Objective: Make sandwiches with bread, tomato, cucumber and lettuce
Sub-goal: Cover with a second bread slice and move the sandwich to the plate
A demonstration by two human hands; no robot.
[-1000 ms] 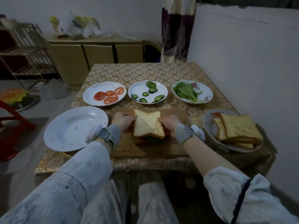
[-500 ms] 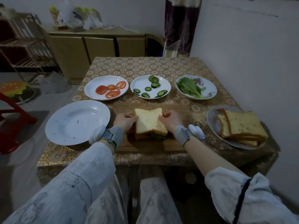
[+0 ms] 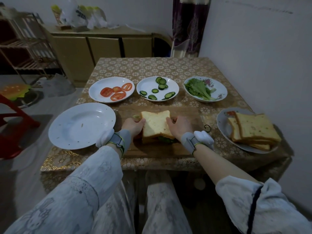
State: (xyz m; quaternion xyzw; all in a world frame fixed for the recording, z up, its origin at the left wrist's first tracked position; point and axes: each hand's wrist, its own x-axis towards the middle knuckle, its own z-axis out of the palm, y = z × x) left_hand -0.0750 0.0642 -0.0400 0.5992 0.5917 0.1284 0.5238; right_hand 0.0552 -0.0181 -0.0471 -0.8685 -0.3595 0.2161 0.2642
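Topping sandwich (image 3: 156,125): pale square bread

The sandwich (image 3: 156,126) lies flat on the wooden board (image 3: 185,114) — pale bread on top, green leaves showing at its near edge. Behind it stand three plates: tomato slices (image 3: 116,92), cucumber slices (image 3: 160,89), lettuce (image 3: 198,88). At right — stacked bread slices (image 3: 253,129).

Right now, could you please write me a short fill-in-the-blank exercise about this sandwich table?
1. Both hands, left hand and right hand, hold the ____.
2. The plate left of the cucumber slices holds ____ slices.
3. The sandwich sits on a wooden ____.
4. The lettuce plate is patterned with ____.

Missing words: sandwich; tomato; board; flowers
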